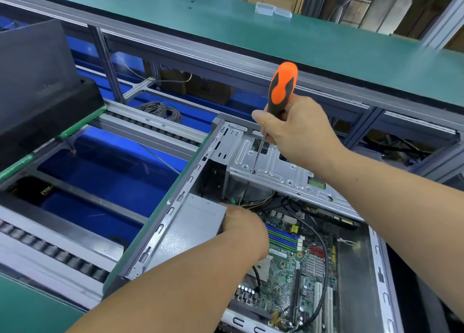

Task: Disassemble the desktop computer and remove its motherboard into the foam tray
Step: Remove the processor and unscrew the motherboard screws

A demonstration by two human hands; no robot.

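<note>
Motherboard (298, 265) lies in the case — just beside left hand (244, 228).

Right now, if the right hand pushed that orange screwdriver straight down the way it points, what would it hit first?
Probably the silver drive bracket. The right hand holds the screwdriver with its tip at a hole in that plate; whether it already touches is unclear.

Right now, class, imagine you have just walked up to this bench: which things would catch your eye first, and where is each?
First comes the orange-and-black screwdriver, upright in the right hand, tip on the silver drive cage at the far end of the open computer case. Next, the green motherboard lies exposed inside, lower right. The left hand reaches in beside the grey power supply.
</note>
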